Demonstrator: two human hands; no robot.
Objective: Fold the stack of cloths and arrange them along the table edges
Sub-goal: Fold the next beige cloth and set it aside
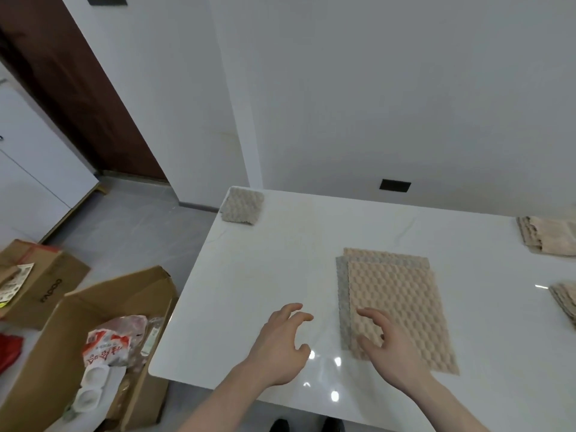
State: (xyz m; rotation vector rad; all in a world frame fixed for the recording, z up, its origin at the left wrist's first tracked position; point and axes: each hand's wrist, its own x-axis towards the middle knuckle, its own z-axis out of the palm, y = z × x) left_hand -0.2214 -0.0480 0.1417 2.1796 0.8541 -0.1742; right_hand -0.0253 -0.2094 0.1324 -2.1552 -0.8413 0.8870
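Over the white table (249,291), the left hand (280,347) hovers empty with loosely spread fingers, while the right hand (386,347), fingers relaxed, rests on the near-left corner of the cloth stack (402,304).

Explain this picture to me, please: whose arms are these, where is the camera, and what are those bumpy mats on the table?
There is no machine here: a person wears a wide-angle camera on the head, looking down at their own two hands. The left hand hovers over the white table, fingers loosely spread, holding nothing. The right hand reaches onto the stack of cloths, beige and grey textured pieces lying flat. A folded grey cloth sits at the far left corner, and more folded cloths lie along the right edge. Open cardboard boxes stand on the floor to the left.
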